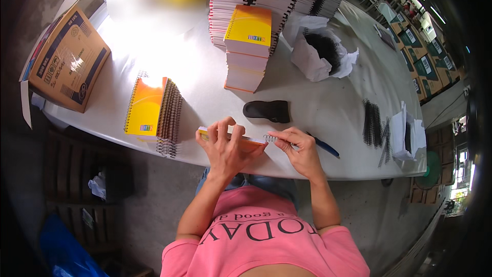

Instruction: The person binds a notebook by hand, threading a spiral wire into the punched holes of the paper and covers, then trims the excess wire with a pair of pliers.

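At the table's front edge my left hand (224, 153) is closed around a small notebook (251, 144) with an orange and yellow cover. Pinched in the fingers of my right hand (302, 150) is a dark spiral wire coil (269, 138), its end at the notebook's right edge. Just beyond lies a flat black object (266, 111), its kind unclear. A slim tool with a blue handle (328, 148) rests right of my right hand. To the left sits a pile of spiral-bound yellow notebooks (142, 107). Farther off rises a stack of yellow-covered notebooks (249, 24) with no coils visible.
Tall stacks of ring-bound books (230, 0) stand at the back. White wrapping paper (310, 61) holds many dark coils. Loose coils (371, 123) and a white packet (400, 138) lie at right. A cardboard box (69, 61) stands at left; more boxes (425, 66) are beyond the table.
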`<act>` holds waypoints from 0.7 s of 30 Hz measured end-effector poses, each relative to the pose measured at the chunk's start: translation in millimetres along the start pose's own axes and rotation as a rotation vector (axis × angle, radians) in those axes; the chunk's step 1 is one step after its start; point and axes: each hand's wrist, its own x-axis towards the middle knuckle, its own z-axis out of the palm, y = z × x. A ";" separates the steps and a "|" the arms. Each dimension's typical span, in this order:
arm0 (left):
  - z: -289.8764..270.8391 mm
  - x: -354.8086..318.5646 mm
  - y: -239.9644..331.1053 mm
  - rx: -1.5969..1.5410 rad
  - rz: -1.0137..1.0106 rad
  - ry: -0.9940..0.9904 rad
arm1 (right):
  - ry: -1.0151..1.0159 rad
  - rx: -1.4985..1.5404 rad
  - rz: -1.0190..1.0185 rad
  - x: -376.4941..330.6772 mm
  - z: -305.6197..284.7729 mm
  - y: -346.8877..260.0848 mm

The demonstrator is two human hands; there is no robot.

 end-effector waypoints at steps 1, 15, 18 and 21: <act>-0.8 0.5 0.5 0.014 0.000 -0.008 | 0.028 -0.001 -0.033 0.9 1.9 1.2; -6.7 5.5 9.2 0.047 -0.062 -0.167 | -0.195 0.065 0.025 19.0 -5.6 -7.0; -14.7 6.3 3.1 -0.032 -0.006 -0.119 | -0.199 -0.109 -0.083 19.7 -13.4 -11.4; -12.5 2.4 -8.8 -0.048 0.033 -0.131 | -0.333 -0.046 -0.243 18.1 -12.8 5.8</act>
